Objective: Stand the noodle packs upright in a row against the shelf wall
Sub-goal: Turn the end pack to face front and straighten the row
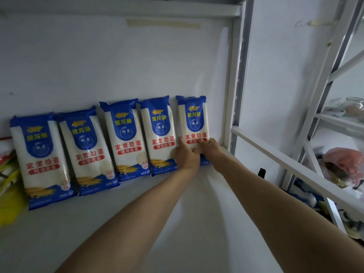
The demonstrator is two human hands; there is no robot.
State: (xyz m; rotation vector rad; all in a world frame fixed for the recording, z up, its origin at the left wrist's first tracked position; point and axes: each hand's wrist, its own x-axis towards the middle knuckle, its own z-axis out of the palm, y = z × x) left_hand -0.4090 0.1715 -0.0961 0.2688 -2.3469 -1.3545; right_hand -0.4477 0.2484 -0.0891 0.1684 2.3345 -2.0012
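Observation:
Several blue-and-white noodle packs stand upright in a row against the white shelf wall (118, 62). The rightmost noodle pack (194, 119) stands near the shelf's right corner. My left hand (186, 154) presses on its lower left part, fingers flat against the front. My right hand (208, 147), with a ring on one finger, presses on its lower right part. Both hands cover the pack's bottom. The neighbouring pack (159, 134) stands just left of it, touching or nearly touching my left hand. The leftmost pack (41, 160) leans slightly.
The white shelf board (98, 223) stretches in front of the packs. A white metal upright (236, 75) bounds the right end. Yellow and red packaging (7, 174) lies at the far left. Another rack at right holds a pink bag (344, 162) and a glass jar (354, 107).

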